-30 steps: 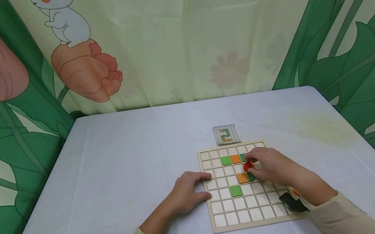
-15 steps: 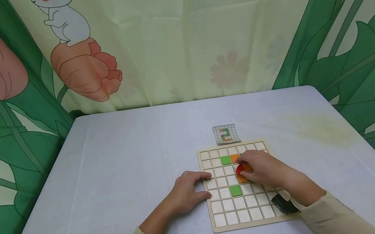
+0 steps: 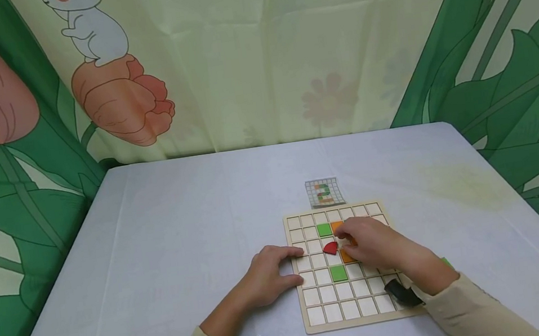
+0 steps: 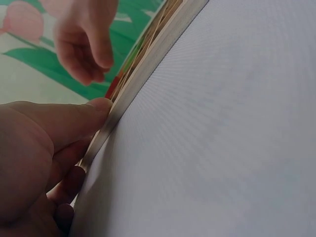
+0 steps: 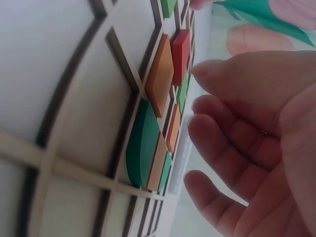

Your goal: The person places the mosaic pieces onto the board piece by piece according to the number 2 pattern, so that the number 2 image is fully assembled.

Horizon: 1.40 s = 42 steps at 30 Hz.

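Flower-printed curtain (image 3: pixel 237 81) behind white table (image 3: pixel 180 231)

The bare right hand (image 3: pixel 373 241) hides some squares of the pale wooden grid board (image 3: pixel 361 290); a bright green piece (image 3: pixel 447 262) barely shows past the forearm (image 3: pixel 435 272). I can't make out details on the small gridded card (image 3: pixel 324 193).

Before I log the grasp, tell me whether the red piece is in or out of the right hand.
Out: the red piece lies on the board; the right wrist view shows the right hand apart from it.
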Motion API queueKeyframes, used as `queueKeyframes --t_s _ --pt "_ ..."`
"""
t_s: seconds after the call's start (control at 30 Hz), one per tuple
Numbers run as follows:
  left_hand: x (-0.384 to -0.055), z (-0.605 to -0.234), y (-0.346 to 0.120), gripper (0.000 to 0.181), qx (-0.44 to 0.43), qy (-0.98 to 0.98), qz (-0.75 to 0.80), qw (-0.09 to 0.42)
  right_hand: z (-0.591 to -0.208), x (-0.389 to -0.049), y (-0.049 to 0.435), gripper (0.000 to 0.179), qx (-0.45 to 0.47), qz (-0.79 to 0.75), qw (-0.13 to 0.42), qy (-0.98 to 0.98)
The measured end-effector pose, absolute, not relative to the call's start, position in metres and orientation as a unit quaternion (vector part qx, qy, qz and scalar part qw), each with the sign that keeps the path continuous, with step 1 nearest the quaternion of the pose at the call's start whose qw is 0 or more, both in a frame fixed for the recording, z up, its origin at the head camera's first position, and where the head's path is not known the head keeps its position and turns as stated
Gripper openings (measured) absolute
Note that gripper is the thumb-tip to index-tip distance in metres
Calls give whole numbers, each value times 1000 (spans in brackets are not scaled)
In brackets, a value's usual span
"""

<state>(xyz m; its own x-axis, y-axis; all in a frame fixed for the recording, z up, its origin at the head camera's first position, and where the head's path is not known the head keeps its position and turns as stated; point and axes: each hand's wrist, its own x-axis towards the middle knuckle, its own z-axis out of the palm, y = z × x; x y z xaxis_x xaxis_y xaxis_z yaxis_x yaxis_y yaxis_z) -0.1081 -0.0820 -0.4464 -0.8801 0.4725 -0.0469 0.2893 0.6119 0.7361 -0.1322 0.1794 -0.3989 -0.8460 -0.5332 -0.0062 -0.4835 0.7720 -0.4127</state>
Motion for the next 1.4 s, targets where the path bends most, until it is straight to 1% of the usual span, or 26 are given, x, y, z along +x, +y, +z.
queueKeyframes --t_s 0.4,0.6,0.8,0.9,1.03,1.4 --pt "-108 -446 -83 46 216 890 384 119 -406 -135 167 23 -267 -163 70 947" --pt "-108 -444 -82 46 218 887 388 120 -406 -135 162 21 -274 -148 58 949" --pt "-108 -444 -82 46 219 887 390 119 -405 -132 160 28 -274 -146 52 949" --pt "-108 -444 -82 46 219 886 391 119 -406 -132 159 25 -275 -143 52 949" --pt "-108 -444 -82 46 220 886 391 118 -408 -132 159 20 -272 -145 56 950" --pt "-108 -444 -82 46 215 888 387 121 -408 -130 164 26 -279 -202 88 935"
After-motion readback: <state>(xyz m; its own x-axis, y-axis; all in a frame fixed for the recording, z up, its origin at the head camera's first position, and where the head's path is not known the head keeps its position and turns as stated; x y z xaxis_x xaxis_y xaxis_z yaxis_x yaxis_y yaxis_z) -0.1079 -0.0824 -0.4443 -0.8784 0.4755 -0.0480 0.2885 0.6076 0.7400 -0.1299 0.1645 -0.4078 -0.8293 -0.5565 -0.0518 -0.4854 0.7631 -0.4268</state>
